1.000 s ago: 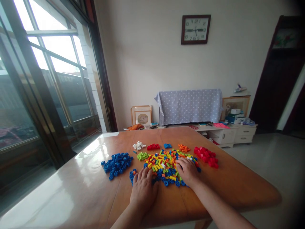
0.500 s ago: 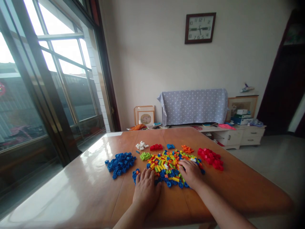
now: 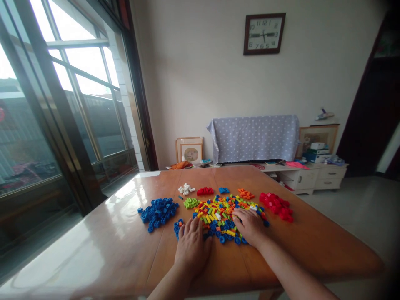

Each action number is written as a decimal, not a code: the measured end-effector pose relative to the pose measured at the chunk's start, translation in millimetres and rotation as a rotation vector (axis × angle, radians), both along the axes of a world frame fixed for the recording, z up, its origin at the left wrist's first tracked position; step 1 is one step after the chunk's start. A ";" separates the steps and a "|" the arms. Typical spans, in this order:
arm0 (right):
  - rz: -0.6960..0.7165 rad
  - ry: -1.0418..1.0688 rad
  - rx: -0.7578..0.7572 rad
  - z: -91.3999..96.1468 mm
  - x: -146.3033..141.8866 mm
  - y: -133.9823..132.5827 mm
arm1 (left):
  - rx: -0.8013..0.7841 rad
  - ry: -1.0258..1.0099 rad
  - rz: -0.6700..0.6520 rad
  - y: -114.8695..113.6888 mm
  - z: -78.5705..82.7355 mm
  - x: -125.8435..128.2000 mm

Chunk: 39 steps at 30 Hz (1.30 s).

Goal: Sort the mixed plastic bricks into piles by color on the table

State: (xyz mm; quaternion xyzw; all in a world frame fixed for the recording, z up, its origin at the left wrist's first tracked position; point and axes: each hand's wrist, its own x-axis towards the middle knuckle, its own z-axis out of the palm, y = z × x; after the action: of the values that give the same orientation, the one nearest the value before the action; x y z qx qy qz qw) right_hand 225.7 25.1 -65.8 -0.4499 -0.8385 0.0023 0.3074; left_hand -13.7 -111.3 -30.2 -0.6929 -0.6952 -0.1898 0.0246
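Note:
A mixed heap of small plastic building bricks [image 3: 215, 215], in yellow, orange, green, red and blue, lies on the table before me. At the heap's near left edge my left hand [image 3: 193, 245] rests palm down, fingers stretched out, by a few blue and orange pieces. My right hand [image 3: 251, 226] lies over the heap's right side with its fingers reaching left among the bricks. Its fingertips touch pieces there, and its thumb side is partly hidden. Blue wheel-like pieces [image 3: 222, 239] lie between the two hands.
Around the heap on the brown table [image 3: 103, 254] are sorted piles: blue [image 3: 158, 213], white [image 3: 186, 189], light green [image 3: 190, 203], dark red [image 3: 205, 191], small blue [image 3: 223, 190], orange [image 3: 246, 193] and bright red [image 3: 276, 206]. A white cabinet [image 3: 308, 180] stands behind.
My right hand has shifted very slightly left over the heap. The left hand stays in place, and the view has tilted a little.

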 end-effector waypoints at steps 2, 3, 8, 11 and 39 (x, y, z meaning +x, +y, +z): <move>-0.006 -0.002 0.002 0.1 0.2 0.3 | -0.013 -0.011 0.001 -0.1 0.5 -0.1; -0.008 -0.002 0.001 0.1 0.3 0.7 | -0.017 -0.015 0.002 -0.1 0.5 -0.2; 0.007 0.000 -0.014 0.4 -0.3 2.0 | -0.028 -0.027 0.004 0.1 1.2 0.1; 0.034 -0.008 -0.039 0.1 -0.7 2.3 | -0.021 -0.025 0.008 0.2 1.7 0.4; 0.055 0.057 -0.193 5.8 -1.5 -3.5 | 0.395 -1.082 -0.202 149.3 -4.2 27.2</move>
State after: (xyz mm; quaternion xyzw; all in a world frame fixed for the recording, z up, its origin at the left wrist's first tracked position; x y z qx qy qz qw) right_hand 224.3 21.5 -60.0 -0.4539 -0.8374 0.1045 0.2861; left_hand 13.5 37.9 -34.5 -0.5425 -0.4908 -0.6441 -0.2234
